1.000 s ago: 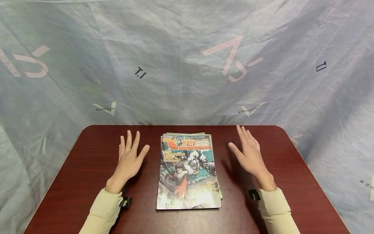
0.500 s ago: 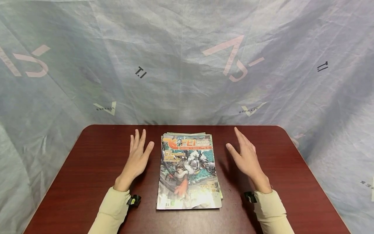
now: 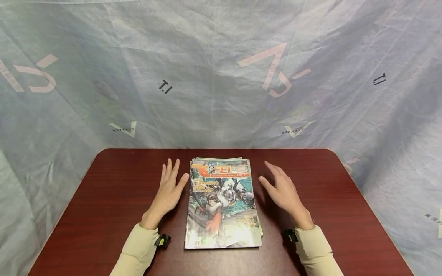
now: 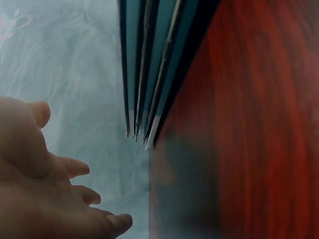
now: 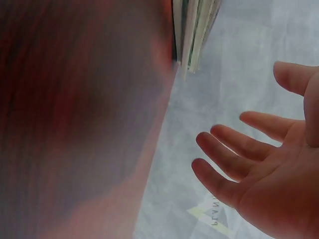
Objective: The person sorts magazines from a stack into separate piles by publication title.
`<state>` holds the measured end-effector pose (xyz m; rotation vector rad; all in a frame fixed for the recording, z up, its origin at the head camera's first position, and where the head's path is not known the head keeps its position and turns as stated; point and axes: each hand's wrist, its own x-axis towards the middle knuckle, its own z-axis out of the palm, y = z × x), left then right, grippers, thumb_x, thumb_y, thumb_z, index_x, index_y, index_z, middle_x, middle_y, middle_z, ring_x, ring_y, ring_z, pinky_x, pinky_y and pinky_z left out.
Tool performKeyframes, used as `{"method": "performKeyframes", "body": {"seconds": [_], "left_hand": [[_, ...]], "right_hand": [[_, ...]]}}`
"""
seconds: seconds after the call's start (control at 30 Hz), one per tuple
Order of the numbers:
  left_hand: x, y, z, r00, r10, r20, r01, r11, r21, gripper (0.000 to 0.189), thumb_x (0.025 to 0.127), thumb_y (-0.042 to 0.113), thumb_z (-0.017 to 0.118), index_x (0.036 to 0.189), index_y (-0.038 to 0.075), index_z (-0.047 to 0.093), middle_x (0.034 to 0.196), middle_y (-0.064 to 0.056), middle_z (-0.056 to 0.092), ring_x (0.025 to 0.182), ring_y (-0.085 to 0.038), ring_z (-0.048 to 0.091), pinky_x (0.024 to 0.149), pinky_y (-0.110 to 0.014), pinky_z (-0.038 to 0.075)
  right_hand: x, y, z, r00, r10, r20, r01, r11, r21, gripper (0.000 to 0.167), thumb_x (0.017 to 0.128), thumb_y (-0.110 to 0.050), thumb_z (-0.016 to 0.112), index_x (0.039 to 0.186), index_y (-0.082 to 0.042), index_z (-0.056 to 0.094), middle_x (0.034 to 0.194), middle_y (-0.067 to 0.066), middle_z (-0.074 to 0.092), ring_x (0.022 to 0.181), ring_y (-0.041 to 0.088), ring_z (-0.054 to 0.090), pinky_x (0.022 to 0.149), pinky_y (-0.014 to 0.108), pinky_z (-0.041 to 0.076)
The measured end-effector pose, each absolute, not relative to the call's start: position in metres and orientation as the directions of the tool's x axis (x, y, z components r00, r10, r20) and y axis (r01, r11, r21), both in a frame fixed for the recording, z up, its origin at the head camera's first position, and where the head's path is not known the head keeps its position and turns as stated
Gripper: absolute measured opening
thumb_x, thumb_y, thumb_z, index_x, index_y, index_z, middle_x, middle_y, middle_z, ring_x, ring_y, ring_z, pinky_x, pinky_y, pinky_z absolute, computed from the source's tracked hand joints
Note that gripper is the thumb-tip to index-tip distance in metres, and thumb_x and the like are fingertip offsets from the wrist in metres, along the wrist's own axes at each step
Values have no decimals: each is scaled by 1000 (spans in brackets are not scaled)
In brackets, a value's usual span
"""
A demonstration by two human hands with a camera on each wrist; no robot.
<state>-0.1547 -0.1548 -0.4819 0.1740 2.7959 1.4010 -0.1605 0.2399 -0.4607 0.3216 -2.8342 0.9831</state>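
A stack of several magazines (image 3: 222,203) lies flat in the middle of the table, the top one with a colourful illustrated cover and an orange title. To its left my left hand (image 3: 168,193) is held with fingers extended, the thumb close to the stack's left edge. On the other side my right hand (image 3: 283,191) has its fingers spread a little, a short way off the right edge. Neither hand holds anything. Both wrist views show the stack's layered edges, as magazine spines (image 4: 149,69) on the left and page edges (image 5: 194,35) on the right, apart from the fingers.
The dark red wooden table (image 3: 103,203) has rounded far corners. A grey printed cloth (image 3: 214,76) hangs behind it and along both sides. Black wrist straps (image 3: 163,240) sit at the cuffs of the light sleeves.
Both hands have moved inward toward the magazine stack, the left to the right and the right to the left. The stack itself has stayed in place.
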Motion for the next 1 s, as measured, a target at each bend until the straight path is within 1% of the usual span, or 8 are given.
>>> {"method": "performKeyframes", "body": {"seconds": [0.13, 0.33, 0.43, 0.5, 0.57, 0.67, 0.83, 1.0], "left_hand": [[-155, -152, -486, -991, 120, 55, 117, 604, 788, 78, 119, 40, 51, 180, 11, 12, 185, -19, -9, 168, -50, -12, 129, -81, 6], [-152, -150, -488, -989, 148, 27, 116, 635, 764, 81, 115, 32, 62, 176, -1, 20, 183, -29, -2, 167, -55, -6, 128, -82, 9], [-151, -149, -487, -985, 170, -8, 106, 645, 757, 79, 114, 29, 66, 173, -6, 27, 182, -30, -1, 167, -55, -5, 129, -80, 8], [-151, -149, -487, -984, 177, -22, 101, 654, 750, 76, 113, 27, 67, 170, -8, 32, 182, -31, 0, 167, -55, -4, 130, -79, 9], [-150, -149, -487, -984, 175, -23, 101, 665, 740, 73, 112, 27, 68, 168, -8, 37, 182, -31, 2, 167, -55, -2, 130, -79, 10], [-149, -149, -487, -983, 181, -22, 108, 677, 728, 69, 112, 27, 69, 166, -7, 44, 182, -32, 4, 166, -58, 0, 129, -80, 12], [-146, -148, -487, -980, 198, -17, 127, 690, 713, 65, 112, 29, 70, 163, -5, 50, 180, -35, 6, 165, -62, 2, 127, -83, 14], [-144, -145, -491, -982, 187, 36, 156, 683, 714, 64, 110, 31, 71, 160, -5, 54, 177, -40, 12, 162, -66, 7, 123, -86, 18]], "right_hand": [[-160, 237, -465, -970, -170, 175, -241, 771, -589, 60, 113, -29, 68, 165, -3, 51, 162, 26, 54, 148, 50, 52, 115, 74, 45], [-160, 232, -472, -968, -197, 157, -252, 776, -579, 52, 111, -26, 72, 156, -3, 63, 152, 23, 65, 140, 47, 61, 110, 71, 51], [-159, 231, -473, -969, -206, 134, -245, 772, -586, 46, 109, -26, 76, 149, -4, 69, 138, 18, 75, 121, 39, 74, 100, 63, 59], [-160, 231, -474, -972, -205, 114, -232, 764, -601, 40, 106, -24, 79, 141, -5, 74, 122, 12, 80, 104, 29, 78, 89, 55, 62], [-160, 231, -474, -974, -211, 85, -217, 752, -622, 33, 105, -24, 80, 133, -6, 77, 106, 4, 81, 88, 19, 76, 79, 45, 61], [-159, 231, -474, -972, -232, 40, -202, 733, -650, 24, 105, -23, 81, 123, -7, 79, 91, -3, 77, 78, 12, 70, 71, 36, 54], [-160, 231, -477, -959, -284, -5, -200, 690, -696, 19, 105, -23, 80, 115, -7, 75, 80, -2, 74, 71, 12, 66, 67, 31, 51], [-159, 232, -479, -951, -309, -28, -195, 665, -721, 22, 105, -26, 80, 114, -7, 72, 80, 0, 73, 71, 14, 67, 68, 31, 52]]}}
